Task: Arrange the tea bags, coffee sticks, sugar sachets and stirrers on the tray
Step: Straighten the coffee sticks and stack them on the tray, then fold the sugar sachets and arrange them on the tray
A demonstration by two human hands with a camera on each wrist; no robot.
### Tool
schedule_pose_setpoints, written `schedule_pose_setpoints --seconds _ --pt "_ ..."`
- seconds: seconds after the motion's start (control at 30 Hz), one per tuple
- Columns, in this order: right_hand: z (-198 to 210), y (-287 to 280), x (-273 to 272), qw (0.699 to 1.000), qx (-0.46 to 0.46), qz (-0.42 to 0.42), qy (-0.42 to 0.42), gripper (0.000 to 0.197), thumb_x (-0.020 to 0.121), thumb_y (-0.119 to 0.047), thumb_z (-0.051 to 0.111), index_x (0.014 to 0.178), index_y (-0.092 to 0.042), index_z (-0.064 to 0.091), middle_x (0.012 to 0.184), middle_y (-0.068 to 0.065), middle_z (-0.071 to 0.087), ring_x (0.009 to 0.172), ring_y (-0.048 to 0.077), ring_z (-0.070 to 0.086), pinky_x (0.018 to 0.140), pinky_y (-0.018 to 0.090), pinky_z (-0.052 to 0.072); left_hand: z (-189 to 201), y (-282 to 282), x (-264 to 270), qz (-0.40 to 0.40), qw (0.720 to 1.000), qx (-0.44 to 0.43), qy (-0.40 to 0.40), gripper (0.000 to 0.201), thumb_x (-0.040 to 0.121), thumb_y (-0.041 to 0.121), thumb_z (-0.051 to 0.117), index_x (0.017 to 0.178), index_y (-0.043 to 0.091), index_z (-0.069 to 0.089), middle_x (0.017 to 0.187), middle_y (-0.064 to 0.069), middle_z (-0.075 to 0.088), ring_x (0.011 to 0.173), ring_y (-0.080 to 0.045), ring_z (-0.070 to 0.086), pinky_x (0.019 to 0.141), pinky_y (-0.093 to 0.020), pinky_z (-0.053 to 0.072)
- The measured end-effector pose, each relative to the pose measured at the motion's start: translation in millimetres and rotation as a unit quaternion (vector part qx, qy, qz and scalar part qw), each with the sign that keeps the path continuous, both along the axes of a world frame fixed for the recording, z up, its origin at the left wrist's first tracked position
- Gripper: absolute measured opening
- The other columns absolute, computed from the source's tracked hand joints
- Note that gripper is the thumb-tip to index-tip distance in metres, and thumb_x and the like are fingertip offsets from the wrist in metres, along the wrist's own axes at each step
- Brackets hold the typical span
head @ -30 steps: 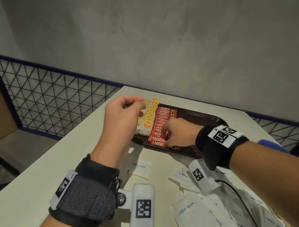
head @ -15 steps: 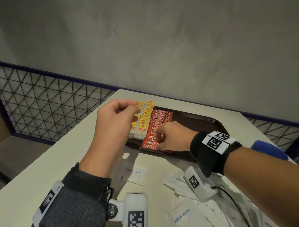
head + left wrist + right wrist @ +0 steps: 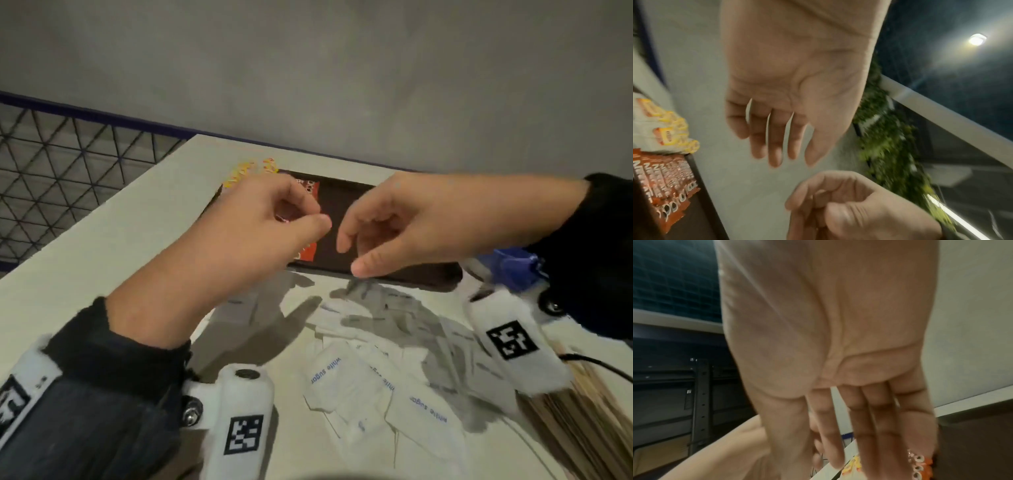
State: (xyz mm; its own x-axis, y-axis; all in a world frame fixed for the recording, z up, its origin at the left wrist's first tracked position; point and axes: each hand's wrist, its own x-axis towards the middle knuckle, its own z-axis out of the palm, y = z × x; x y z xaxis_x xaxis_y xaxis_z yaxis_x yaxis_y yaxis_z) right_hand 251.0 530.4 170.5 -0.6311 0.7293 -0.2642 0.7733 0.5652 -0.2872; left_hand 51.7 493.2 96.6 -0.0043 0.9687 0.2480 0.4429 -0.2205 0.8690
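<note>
A dark brown tray lies at the far side of the table. In its left end are yellow-tagged tea bags and, beside them, red coffee sticks. Both also show in the left wrist view, the tea bags above the coffee sticks. My left hand hovers over the sticks with loosely curled fingers and holds nothing. My right hand hangs close beside it over the tray's front rim, also relaxed and empty. White sugar sachets lie heaped on the near table. Wooden stirrers are stacked at the right.
The white table ends at a grey wall behind the tray. A black mesh fence runs along its left side. A blue object sits at the tray's right end, and a black cable crosses the stirrers.
My left hand has let go of the tea bags, and my right hand has left the coffee sticks. Both have risen and drawn together above the tray. The view has dipped toward the sachets.
</note>
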Motion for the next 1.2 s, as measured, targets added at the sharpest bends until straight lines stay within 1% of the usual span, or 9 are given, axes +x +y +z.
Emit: schedule_pose_setpoints --seconds 0.13,0.3,0.47,0.63,0.7,0.87,1.0,1.07,1.2 --pt "-29.7 -21.2 36.8 0.993 -0.112 -0.021 -0.025 0.068 0.064 -0.055 0.09 0.123 -0.053 0.057 0.119 -0.026 0.059 0.107 -0.004 0.06 0.09 0.026 0.056 -2.4 -27.4 25.9 -0.179 0.932 -0.138 0.283 0.059 0.073 0.07 0.073 0.124 0.048 0.054 0.116 0.025 0.06 0.106 0.004 0.059 0.096 -0.032 0.054" --pt "-68.4 -35.6 51.3 0.991 -0.092 -0.02 -0.093 0.094 0.056 -0.064 0.091 0.133 -0.059 0.037 0.116 -0.026 0.041 0.108 0.002 0.054 0.093 0.029 0.054 -6.4 -43.6 47.3 -0.257 0.893 -0.154 0.336 0.08 0.059 0.073 0.084 0.126 0.065 0.041 0.114 0.028 0.055 0.102 0.007 0.057 0.091 -0.028 0.053" --pt "-89.2 -38.8 39.3 0.999 -0.024 -0.007 -0.031 0.066 0.071 -0.056 0.084 0.124 -0.044 0.046 0.107 -0.014 0.041 0.093 0.006 0.052 0.082 0.027 0.052 -10.1 -41.2 45.8 -0.228 0.866 -0.175 0.409 0.079 0.059 0.065 0.086 0.123 0.062 0.039 0.115 0.027 0.048 0.103 -0.001 0.058 0.088 -0.032 0.055" --pt "-89.6 -31.8 31.9 0.998 0.029 -0.009 0.047 0.036 0.081 -0.043 0.082 0.11 -0.031 0.064 0.107 -0.016 0.059 0.094 -0.001 0.054 0.079 0.021 0.048 -18.6 -28.8 40.6 -0.172 0.879 -0.155 0.417 0.06 0.073 0.043 0.082 0.121 0.054 0.047 0.11 0.026 0.049 0.098 0.003 0.054 0.086 -0.026 0.053" --pt "-89.2 -28.8 31.9 0.996 0.033 -0.024 0.082 0.03 0.081 -0.038 0.083 0.107 -0.029 0.07 0.109 -0.015 0.066 0.099 0.0 0.059 0.085 0.026 0.052 -21.0 -25.0 36.1 -0.157 0.889 -0.148 0.405 0.052 0.075 0.042 0.081 0.117 0.051 0.052 0.109 0.024 0.054 0.099 0.002 0.056 0.085 -0.025 0.054" --pt "-85.1 -24.6 33.8 0.975 -0.021 -0.064 0.212 0.02 0.082 -0.024 0.084 0.1 -0.026 0.075 0.098 -0.014 0.072 0.083 -0.011 0.062 0.07 0.009 0.046 -20.7 -17.7 28.3 -0.133 0.945 -0.119 0.273 0.034 0.078 0.021 0.076 0.099 0.045 0.066 0.099 0.021 0.07 0.089 0.001 0.066 0.077 -0.032 0.06" --pt "-85.0 -21.8 35.8 0.915 -0.088 -0.113 0.377 0.02 0.083 -0.009 0.082 0.101 -0.016 0.076 0.098 0.001 0.076 0.087 0.014 0.072 0.074 0.02 0.057 -18.7 -15.2 31.8 -0.13 0.982 -0.081 0.113 0.049 0.081 -0.004 0.067 0.1 0.041 0.072 0.102 0.015 0.076 0.097 -0.005 0.071 0.082 -0.036 0.058" --pt "-87.8 -21.0 36.8 0.887 -0.092 -0.14 0.43 0.02 0.083 -0.005 0.081 0.1 -0.014 0.077 0.095 0.002 0.077 0.082 0.014 0.073 0.077 0.027 0.061 -21.7 -11.5 32.8 -0.117 0.99 -0.073 0.035 0.054 0.08 -0.012 0.07 0.096 0.039 0.074 0.1 0.009 0.078 0.094 -0.009 0.074 0.078 -0.031 0.059" --pt "-98.4 -22.8 38.4 0.846 -0.112 -0.193 0.484 0.021 0.084 -0.005 0.08 0.097 -0.021 0.077 0.094 0.003 0.077 0.083 0.019 0.074 0.082 0.042 0.063 -28.8 -3.4 34.4 -0.087 0.99 -0.078 -0.079 0.043 0.071 -0.003 0.085 0.097 0.031 0.078 0.1 -0.002 0.079 0.091 -0.022 0.076 0.076 -0.034 0.06"
